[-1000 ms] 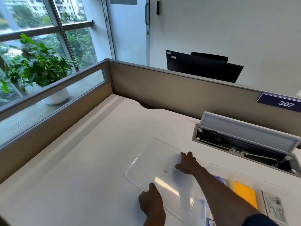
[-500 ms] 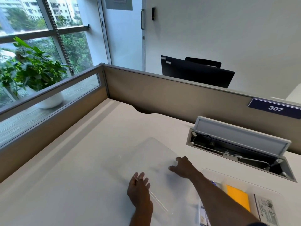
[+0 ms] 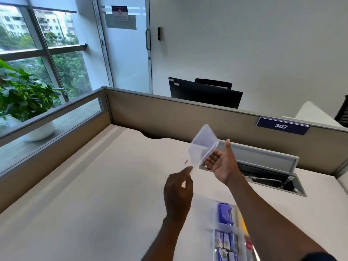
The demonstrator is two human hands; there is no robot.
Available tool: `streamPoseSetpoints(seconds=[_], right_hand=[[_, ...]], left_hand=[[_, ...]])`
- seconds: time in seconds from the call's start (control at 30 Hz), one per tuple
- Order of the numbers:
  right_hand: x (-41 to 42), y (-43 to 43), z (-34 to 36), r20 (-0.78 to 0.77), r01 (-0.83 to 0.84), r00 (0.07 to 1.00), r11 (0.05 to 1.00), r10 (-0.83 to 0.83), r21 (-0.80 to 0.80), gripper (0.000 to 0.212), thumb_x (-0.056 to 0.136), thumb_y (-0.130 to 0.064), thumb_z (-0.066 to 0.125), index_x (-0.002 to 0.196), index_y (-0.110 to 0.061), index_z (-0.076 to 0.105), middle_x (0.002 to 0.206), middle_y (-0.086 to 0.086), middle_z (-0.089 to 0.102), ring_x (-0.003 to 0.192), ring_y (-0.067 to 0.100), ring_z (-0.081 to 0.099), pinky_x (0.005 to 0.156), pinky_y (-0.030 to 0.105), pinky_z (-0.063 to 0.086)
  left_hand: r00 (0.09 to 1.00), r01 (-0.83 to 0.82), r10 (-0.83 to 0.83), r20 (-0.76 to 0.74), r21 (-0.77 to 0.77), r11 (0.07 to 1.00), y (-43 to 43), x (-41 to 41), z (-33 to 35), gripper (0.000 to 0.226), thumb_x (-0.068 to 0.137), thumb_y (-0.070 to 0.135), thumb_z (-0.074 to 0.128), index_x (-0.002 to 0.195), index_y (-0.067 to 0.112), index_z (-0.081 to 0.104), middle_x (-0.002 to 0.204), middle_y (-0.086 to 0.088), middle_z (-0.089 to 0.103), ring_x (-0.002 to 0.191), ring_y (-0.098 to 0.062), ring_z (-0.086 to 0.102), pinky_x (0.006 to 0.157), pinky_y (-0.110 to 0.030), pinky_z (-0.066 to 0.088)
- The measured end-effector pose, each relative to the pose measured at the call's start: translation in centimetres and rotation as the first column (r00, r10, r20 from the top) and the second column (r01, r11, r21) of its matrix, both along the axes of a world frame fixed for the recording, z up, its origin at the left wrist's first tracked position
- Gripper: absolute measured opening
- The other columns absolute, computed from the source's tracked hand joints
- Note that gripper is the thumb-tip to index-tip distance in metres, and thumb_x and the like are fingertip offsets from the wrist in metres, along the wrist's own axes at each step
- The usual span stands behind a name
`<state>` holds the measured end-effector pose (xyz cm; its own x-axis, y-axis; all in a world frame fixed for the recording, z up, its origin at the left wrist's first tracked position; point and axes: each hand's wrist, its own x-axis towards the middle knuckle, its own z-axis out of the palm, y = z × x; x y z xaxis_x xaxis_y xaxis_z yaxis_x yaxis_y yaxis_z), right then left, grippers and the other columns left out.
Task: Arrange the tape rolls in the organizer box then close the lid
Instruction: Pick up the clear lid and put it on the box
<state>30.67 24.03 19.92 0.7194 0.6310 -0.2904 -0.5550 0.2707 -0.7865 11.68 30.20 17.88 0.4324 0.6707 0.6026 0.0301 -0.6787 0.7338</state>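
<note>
A clear plastic lid (image 3: pixel 202 146) is raised above the desk, tilted almost on edge. My right hand (image 3: pixel 223 162) holds its right side, thumb up and fingers behind it. My left hand (image 3: pixel 178 191) pinches the lid's lower left corner between thumb and fingers. The clear organizer box (image 3: pixel 228 240) lies on the desk at the bottom right, partly hidden by my right forearm. Inside it I see a purple item, some small blue packets and a strip of yellow. No tape roll is clearly visible.
An open cable tray (image 3: pixel 267 170) with a raised grey flap is sunk into the desk behind my hands. Brown partition walls (image 3: pixel 169 113) border the desk at the back and left. A potted plant (image 3: pixel 24 102) stands beyond the glass panel.
The lid lay flat on the desk under both hands; now both hands have lifted it and tipped it up. The camera has tilted upward.
</note>
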Motion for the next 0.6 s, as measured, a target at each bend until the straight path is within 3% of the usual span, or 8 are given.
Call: streamPoseSetpoints(seconds=[0.07,0.13,0.2,0.27,0.33,0.43,0.5,0.6], right_hand=[[0.5,-3.0,1.2,0.018,-0.069,0.998,0.996,0.068,0.057,0.080,0.079,-0.078,0.041,0.119,-0.012,0.062,0.122,0.017,0.065,0.116,0.033,0.058,0.103,0.050,0.045],[0.8,-5.9,1.7,0.021,-0.128,0.992,0.991,0.128,0.023,0.079,0.074,-0.075,0.051,0.121,-0.012,0.062,0.121,0.017,0.065,0.115,0.033,0.059,0.097,0.048,0.050],[0.8,-8.8,1.6,0.013,-0.149,0.989,0.987,0.150,-0.061,0.080,0.061,-0.056,0.077,0.121,-0.006,0.058,0.121,0.019,0.064,0.104,0.031,0.063,0.087,0.041,0.056],[0.9,-11.7,1.0,0.008,-0.141,0.990,0.982,0.143,-0.127,0.077,0.049,-0.032,0.085,0.115,-0.003,0.059,0.107,0.018,0.071,0.088,0.029,0.071,0.077,0.039,0.060],[0.7,-14.7,0.3,0.019,-0.118,0.992,0.980,0.122,-0.160,0.070,0.053,-0.014,0.077,0.118,-0.003,0.055,0.104,0.018,0.070,0.086,0.031,0.071,0.076,0.043,0.060],[0.5,-18.5,-1.1,0.036,-0.030,0.999,0.970,0.039,-0.239,0.069,0.064,0.002,0.053,0.133,-0.008,0.044,0.129,0.021,0.052,0.102,0.034,0.062,0.086,0.048,0.051],[0.4,-20.9,-2.5,0.030,0.048,0.999,0.960,-0.042,-0.274,0.065,0.078,0.007,0.044,0.140,-0.012,0.036,0.131,0.023,0.051,0.106,0.038,0.061,0.083,0.049,0.053],[0.0,-24.0,-4.1,0.040,0.126,0.992,0.937,-0.120,-0.326,0.068,0.085,0.013,0.034,0.145,-0.019,0.028,0.119,0.023,0.057,0.103,0.041,0.064,0.072,0.046,0.060]], left_hand=[[0.993,0.107,-0.097,-0.070,0.164,0.981,-1.8,-0.2,-0.5,0.030,0.079,0.007,0.074,0.107,0.016,0.073,0.103,0.002,0.074,0.091,-0.010,0.067,0.082,-0.023,0.054],[0.977,0.198,-0.169,-0.133,0.251,0.948,-3.4,-0.3,-1.2,0.031,0.078,0.013,0.075,0.108,0.018,0.072,0.105,0.004,0.074,0.093,-0.009,0.067,0.082,-0.022,0.053],[0.952,0.288,-0.234,-0.198,0.313,0.905,-5.1,-0.4,-1.9,0.032,0.078,0.018,0.077,0.109,0.021,0.071,0.106,0.006,0.073,0.093,-0.008,0.066,0.083,-0.020,0.051],[0.912,0.387,-0.303,-0.276,0.338,0.858,-6.8,-0.6,-2.7,0.033,0.079,0.022,0.076,0.111,0.023,0.070,0.108,0.007,0.072,0.093,-0.008,0.065,0.081,-0.023,0.056],[0.870,0.464,-0.378,-0.317,0.261,0.847,-8.2,-0.8,-3.5,0.035,0.081,0.035,0.074,0.114,0.026,0.068,0.113,0.009,0.070,0.099,-0.006,0.061,0.083,-0.026,0.056],[0.851,0.433,-0.431,-0.300,-0.064,0.899,-9.2,-1.1,-4.7,0.056,0.079,0.061,0.064,0.121,0.024,0.064,0.126,0.008,0.062,0.115,-0.003,0.050,0.098,-0.026,0.044],[0.875,0.259,-0.289,-0.389,-0.129,0.957,-9.2,-0.7,-5.5,0.061,0.080,0.056,0.066,0.126,0.016,0.060,0.133,-0.003,0.058,0.123,-0.015,0.048,0.104,-0.034,0.039],[0.777,-0.014,-0.178,-0.604,-0.298,0.954,-8.7,-0.2,-6.5,0.072,0.089,0.049,0.059,0.142,0.006,0.037,0.146,-0.018,0.041,0.134,-0.031,0.038,0.111,-0.042,0.030]])
